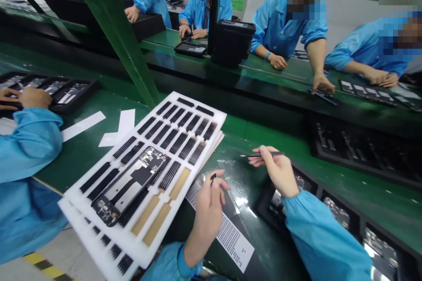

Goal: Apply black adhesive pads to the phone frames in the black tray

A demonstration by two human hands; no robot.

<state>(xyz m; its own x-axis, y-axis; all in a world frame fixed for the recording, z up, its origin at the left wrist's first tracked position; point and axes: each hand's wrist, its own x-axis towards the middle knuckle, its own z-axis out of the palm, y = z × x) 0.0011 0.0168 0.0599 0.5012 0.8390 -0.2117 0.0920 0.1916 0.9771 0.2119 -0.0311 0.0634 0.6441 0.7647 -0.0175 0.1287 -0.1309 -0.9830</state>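
Over the green bench [235,145], our left hand [208,210] pinches a small black piece [213,178] at the fingertips; our right hand [280,172] holds dark tweezers [272,154], fingers pressed together; opened phone [132,186] on white foam tray [216,116], left of both

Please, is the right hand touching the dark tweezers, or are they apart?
Touching. The head view shows the right hand holding the dark tweezers in its fingers.
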